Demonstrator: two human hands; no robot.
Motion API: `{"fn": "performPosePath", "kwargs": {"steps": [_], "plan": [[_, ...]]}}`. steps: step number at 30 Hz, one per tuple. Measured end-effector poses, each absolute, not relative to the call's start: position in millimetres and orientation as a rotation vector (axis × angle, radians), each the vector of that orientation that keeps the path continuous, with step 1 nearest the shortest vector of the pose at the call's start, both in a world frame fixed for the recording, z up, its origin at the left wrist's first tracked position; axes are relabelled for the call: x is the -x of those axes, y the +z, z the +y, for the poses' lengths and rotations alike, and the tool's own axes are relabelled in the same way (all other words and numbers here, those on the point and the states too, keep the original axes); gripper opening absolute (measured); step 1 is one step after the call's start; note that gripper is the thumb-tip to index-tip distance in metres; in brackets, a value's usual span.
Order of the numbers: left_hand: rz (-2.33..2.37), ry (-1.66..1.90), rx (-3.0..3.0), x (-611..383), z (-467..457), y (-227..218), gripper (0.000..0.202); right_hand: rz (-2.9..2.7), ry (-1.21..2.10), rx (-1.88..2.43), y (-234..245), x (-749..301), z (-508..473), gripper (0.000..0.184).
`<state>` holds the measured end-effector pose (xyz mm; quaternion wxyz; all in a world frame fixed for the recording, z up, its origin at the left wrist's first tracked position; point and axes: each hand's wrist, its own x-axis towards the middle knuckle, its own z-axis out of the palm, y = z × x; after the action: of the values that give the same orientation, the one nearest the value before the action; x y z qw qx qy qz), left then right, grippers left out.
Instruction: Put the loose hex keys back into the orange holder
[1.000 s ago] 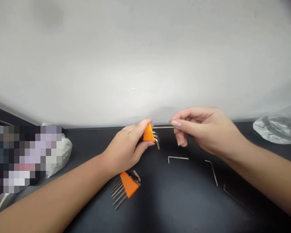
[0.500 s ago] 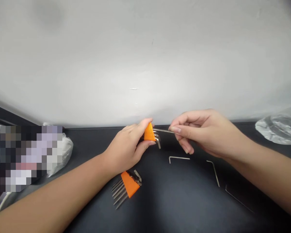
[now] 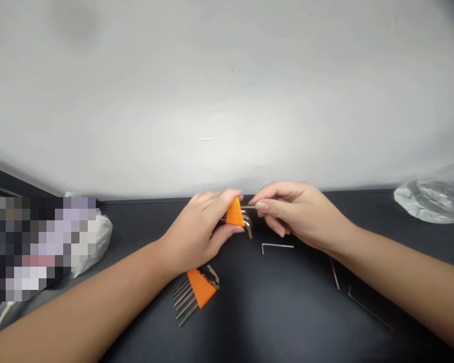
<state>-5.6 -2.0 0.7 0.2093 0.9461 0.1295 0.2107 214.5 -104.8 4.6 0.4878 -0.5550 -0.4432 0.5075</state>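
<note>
My left hand (image 3: 199,229) is closed around an orange hex key holder (image 3: 235,212), thumb below and fingers above. Several silver hex keys (image 3: 248,222) sit in it, their bent ends poking out on the right. Between thumb and fingertips, my right hand (image 3: 291,209) pinches a thin hex key (image 3: 248,207) whose far end meets the holder's right side. Below my left wrist lies a second orange holder (image 3: 201,289) filled with several hex keys. A loose hex key (image 3: 278,245) rests on the dark table under my right hand.
Two more loose hex keys lie at the right, one (image 3: 335,275) partly behind my right forearm and a thinner one (image 3: 371,308) nearer. A clear plastic bag (image 3: 433,201) sits at the far right. At left are a white plastic bag (image 3: 100,237) and a blurred-out item (image 3: 41,252). A pale wall (image 3: 212,101) rises behind.
My right hand has moved left toward the holder, and less of the pinched hex key shows between them. My left hand keeps its grip nearly in place.
</note>
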Motion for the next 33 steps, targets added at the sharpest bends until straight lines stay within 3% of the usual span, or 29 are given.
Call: {"fn": "performPosePath", "kwargs": {"steps": [11,14,20,23,26,33], "plan": [[0.259,0.544,-2.656,6.5,-2.5,-1.3,0.048,-1.374,1.241,1.565,7.7,-208.5,-100.4,0.037],[0.292,0.548,-2.658,6.2,-2.1,-1.3,0.051,-1.518,1.102,1.661,21.5,-219.2,-98.5,0.038],[0.383,0.558,-2.635,5.4,-0.6,-1.8,0.054,-2.391,0.816,1.789,44.3,-224.3,-115.1,0.006],[0.391,0.574,-2.583,5.9,-1.2,-2.6,0.054,-2.587,0.595,1.84,42.8,-212.0,-124.2,0.013],[0.395,0.601,-2.549,7.0,-2.4,-3.8,0.054,-2.513,0.613,1.785,39.6,-212.3,-119.9,0.013],[0.459,0.6,-2.428,9.5,-3.4,-8.0,0.063,-1.63,1.119,1.555,21.3,-243.0,-95.3,0.016]]}}
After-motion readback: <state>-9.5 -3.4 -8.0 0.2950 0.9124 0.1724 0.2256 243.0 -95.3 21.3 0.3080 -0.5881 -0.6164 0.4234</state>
